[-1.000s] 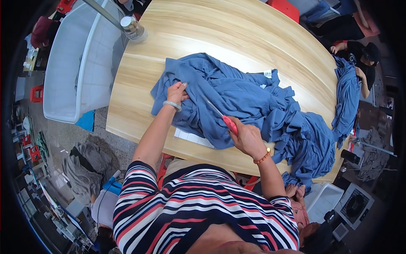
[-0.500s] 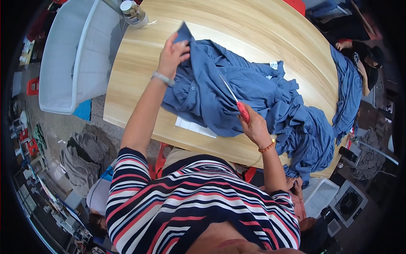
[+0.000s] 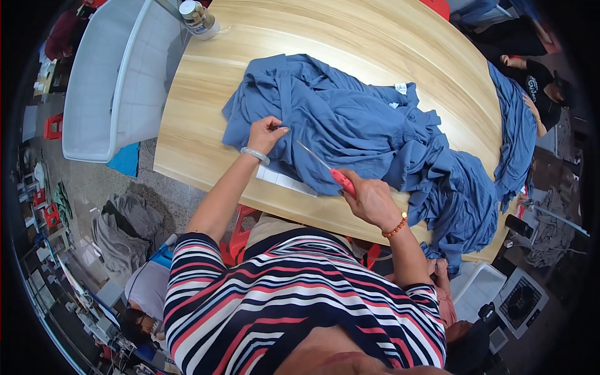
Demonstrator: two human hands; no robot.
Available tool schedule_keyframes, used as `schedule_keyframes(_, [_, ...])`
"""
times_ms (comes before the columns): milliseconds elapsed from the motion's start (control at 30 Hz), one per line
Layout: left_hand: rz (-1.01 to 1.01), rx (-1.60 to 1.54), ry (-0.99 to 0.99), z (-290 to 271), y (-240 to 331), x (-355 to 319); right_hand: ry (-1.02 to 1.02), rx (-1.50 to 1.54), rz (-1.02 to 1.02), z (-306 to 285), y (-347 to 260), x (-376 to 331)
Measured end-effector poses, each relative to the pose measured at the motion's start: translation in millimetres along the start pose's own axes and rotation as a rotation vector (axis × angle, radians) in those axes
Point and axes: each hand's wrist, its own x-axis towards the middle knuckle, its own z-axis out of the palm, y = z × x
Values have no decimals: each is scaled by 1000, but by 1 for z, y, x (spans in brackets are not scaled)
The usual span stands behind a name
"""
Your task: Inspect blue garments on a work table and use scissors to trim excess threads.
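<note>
Left hand (image 3: pixel 265 133) lowers blue garment (image 3: pixel 350 125) back onto table (image 3: pixel 200 94), pinching fabric; right hand (image 3: pixel 370 199) clamped on red-handled scissors (image 3: pixel 330 172), blades at cloth.

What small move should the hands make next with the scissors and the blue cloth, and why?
Probably close the scissors in a short snip. The right hand holds their red handle, the blades point at the blue cloth, and the left hand pinches that cloth beside the tips.
</note>
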Motion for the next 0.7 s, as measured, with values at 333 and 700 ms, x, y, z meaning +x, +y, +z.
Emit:
schedule_keyframes(333, [-180,-240,46,5,-8,-17,-43,-118,-172,8,-14,14])
schedule_keyframes(700, [-312,-321,-428,2,37,-77,47,256,31,3,25,12])
